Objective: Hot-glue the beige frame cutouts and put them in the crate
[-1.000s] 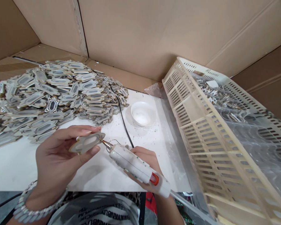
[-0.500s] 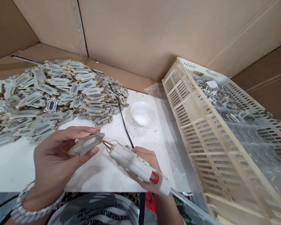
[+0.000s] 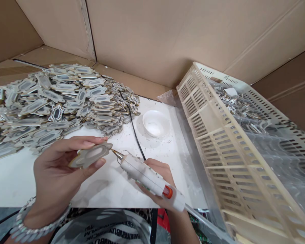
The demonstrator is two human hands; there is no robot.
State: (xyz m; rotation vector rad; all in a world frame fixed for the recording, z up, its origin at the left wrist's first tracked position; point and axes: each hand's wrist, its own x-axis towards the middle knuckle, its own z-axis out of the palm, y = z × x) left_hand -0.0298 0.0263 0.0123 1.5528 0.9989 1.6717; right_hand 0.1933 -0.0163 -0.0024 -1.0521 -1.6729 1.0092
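Nozzle now just off plaque (image 3: 90, 155), glue gun (image 3: 148, 178) pointing upper-left

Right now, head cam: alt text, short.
Left hand holds a flat ornate plaque beside the nozzle of a white glue gun gripped in the right hand, over a white table; plaque pile behind, slatted crate right.

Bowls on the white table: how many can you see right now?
1. A small white bowl sits on the white table, between the pile of plaques and the slatted plastic crate. Others could be hidden behind the pile or crate.
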